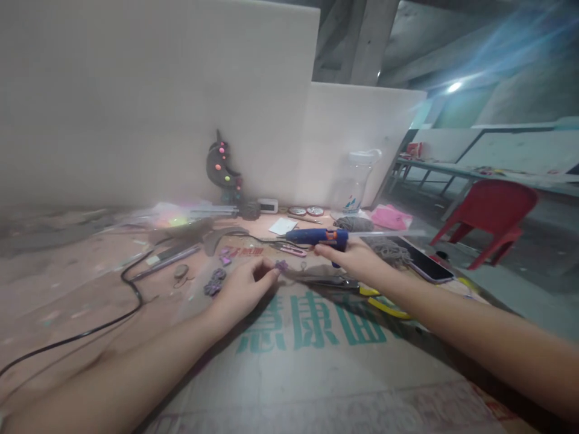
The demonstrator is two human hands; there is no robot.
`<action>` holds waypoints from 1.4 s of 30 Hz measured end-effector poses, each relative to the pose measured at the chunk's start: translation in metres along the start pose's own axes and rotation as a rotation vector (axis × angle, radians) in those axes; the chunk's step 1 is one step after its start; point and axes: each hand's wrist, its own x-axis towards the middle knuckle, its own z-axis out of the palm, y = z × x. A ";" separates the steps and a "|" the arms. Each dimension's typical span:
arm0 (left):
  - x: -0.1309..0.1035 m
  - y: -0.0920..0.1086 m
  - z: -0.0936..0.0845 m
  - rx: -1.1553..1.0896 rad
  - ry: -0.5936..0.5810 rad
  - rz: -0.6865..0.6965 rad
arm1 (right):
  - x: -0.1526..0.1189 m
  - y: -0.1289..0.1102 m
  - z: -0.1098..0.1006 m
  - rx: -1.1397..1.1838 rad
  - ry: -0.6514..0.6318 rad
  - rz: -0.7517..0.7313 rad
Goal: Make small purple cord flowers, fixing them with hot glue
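Observation:
Between the thumb and fingers of my left hand (244,286) is a small purple flower (281,265), pinched just above the printed sheet. My right hand (346,256) grips a blue glue gun (316,237) with an orange part on its side, its nozzle pointing left; a clear glue stick (389,233) juts from its back. Yellow-handled scissors (335,281) lie below the right hand, blades to the left. Left of my left hand sits a cluster of grey-purple flowers (215,282), with shiny purple pieces (225,257) behind it.
A black cable (136,289) curves over the left side. Behind stand a dark crescent-moon ornament (221,166) with coloured dots and a clear jug (355,181). Grey yarn (389,253) and a phone (423,262) lie at right. A red chair (493,214) stands beyond.

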 end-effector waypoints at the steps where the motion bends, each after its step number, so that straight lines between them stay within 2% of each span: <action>1: 0.000 0.000 0.000 -0.010 0.000 -0.003 | 0.008 -0.001 -0.002 0.004 0.008 -0.009; 3: -0.001 -0.001 0.000 -0.030 0.002 -0.014 | 0.029 -0.003 -0.007 0.006 0.035 -0.020; 6: -0.001 -0.001 0.000 -0.033 0.002 -0.026 | 0.066 -0.002 -0.011 -0.096 0.058 0.050; 11: 0.000 -0.002 0.000 -0.006 -0.007 -0.034 | 0.118 0.023 0.004 -0.171 -0.024 0.110; 17: 0.000 0.000 -0.001 0.028 0.002 -0.058 | 0.135 0.053 0.033 -0.225 -0.080 0.122; 21: 0.000 0.001 -0.001 0.034 -0.010 -0.052 | 0.137 0.058 0.038 -0.271 -0.052 0.112; 29: 0.001 0.001 -0.001 -0.036 0.004 -0.056 | 0.121 0.055 0.022 -0.261 0.066 0.012; 33: 0.000 0.001 -0.001 -0.053 0.035 -0.037 | 0.096 0.042 0.014 -0.208 0.163 -0.055; 35: 0.000 0.001 -0.001 -0.058 0.057 -0.040 | 0.077 0.030 0.016 -0.164 0.168 -0.085; 36: 0.000 0.001 -0.002 -0.063 0.074 -0.046 | 0.066 0.023 0.018 -0.123 0.135 -0.108; 38: 0.001 0.000 -0.002 -0.083 0.117 -0.055 | 0.042 0.010 0.027 0.122 -0.034 -0.149; 40: 0.001 0.000 -0.003 -0.113 0.159 -0.053 | 0.021 0.000 0.038 0.310 -0.170 -0.127; 42: 0.000 0.001 -0.004 -0.135 0.188 -0.047 | 0.006 -0.006 0.047 0.395 -0.276 -0.092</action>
